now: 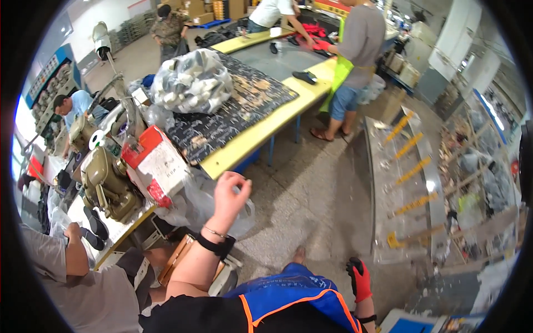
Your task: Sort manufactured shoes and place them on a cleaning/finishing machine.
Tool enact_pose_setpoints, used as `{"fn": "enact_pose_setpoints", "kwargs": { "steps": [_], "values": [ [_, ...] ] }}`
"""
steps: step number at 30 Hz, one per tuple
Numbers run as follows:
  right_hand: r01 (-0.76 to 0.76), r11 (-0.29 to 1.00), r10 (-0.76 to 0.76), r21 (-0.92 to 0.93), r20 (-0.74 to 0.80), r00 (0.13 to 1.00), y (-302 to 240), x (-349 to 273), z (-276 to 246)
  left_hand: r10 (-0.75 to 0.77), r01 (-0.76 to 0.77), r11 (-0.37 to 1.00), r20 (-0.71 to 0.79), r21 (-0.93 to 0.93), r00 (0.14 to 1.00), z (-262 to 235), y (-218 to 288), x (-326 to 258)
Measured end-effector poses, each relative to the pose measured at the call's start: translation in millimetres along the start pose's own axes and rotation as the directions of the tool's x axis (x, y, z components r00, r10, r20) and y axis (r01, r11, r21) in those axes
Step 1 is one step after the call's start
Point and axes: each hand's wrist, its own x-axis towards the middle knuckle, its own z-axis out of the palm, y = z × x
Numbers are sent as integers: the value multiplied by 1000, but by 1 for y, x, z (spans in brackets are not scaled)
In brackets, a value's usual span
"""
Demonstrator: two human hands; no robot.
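Note:
My bare left hand [230, 194] is raised in front of me, with a bracelet and a black band at the wrist. Its fingers curl toward the thumb in a loose ring, and no object shows in them. Below it stand a wooden stool [176, 256] and a crumpled clear plastic bag [240, 215]. My right hand [360, 279], in a red and black glove, hangs low beside my blue apron [277, 288] with orange edging. Its fingers are slightly bent and apart, holding nothing visible. The grey metal rack [383, 194] is the nearest thing to it.
A long yellow-edged table [252, 136] carries dark cut fabric and a full clear bag [191, 82]. Left are a sewing machine [108, 180], a red and white carton [158, 164] and a seated person [83, 288]. Another person [361, 50] stands at the table's right. Yellow bars [408, 145] cross the rack.

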Motion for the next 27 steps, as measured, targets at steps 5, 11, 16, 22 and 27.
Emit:
{"fn": "enact_pose_setpoints", "kwargs": {
  "steps": [5, 11, 16, 22, 27],
  "values": [
    [128, 984, -110, -121, 141, 984, -43, 187, 10, -39, 47, 992, -70, 116, 997, 47, -30, 86],
    [271, 962, -269, 36, 305, 914, -155, 420, 104, -157, 261, 905, -307, 335, 939, 15, -78, 168],
    [659, 678, -516, -327, 427, 743, -266, 578, 211, -104, 301, 826, -397, 476, 912, -29, -90, 241],
    [656, 754, -610, 42, 414, 675, -350, 732, 400, 24, 260, 768, -432, 586, 902, -79, -155, 347],
    [793, 609, -604, 30, 665, 439, -408, 710, 564, 2, 286, 800, -479, 527, 878, -90, -245, 460]
  ]
}}
